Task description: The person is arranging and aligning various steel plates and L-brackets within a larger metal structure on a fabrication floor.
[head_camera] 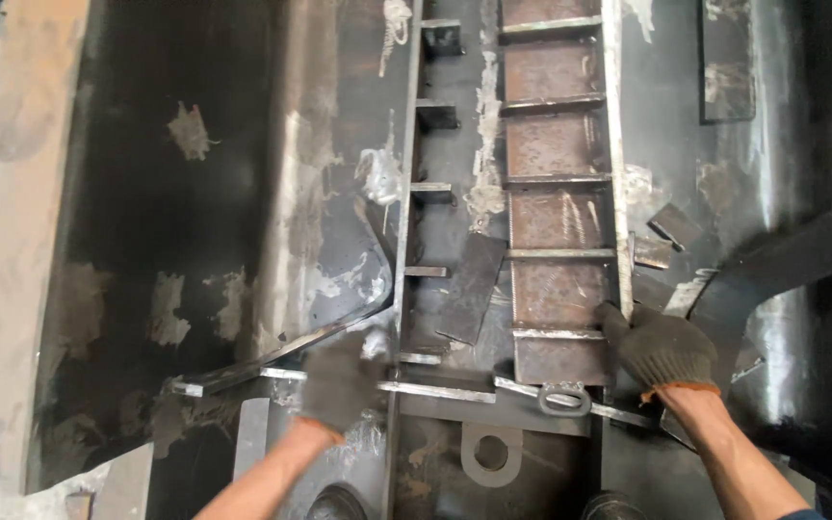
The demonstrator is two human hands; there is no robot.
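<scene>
Both my hands wear dark knit gloves. My left hand (342,377) is blurred and rests on a thin flat steel bar (435,391) that lies crosswise near a long vertical steel strip (403,241). My right hand (662,349) grips the lower right edge of a rusty ladder-like steel frame (559,193) with several cross rungs. A loose dark steel plate (472,287) leans just left of the frame. A small steel ring lug (564,399) sits below the frame's bottom rung.
Everything lies on a large black, paint-flecked steel structure (175,221). Small steel offcuts (671,231) and a long dark flat bar (782,265) lie to the right. A plate with a round hole (490,453) sits at the bottom centre. A rusty beam (12,241) runs along the left.
</scene>
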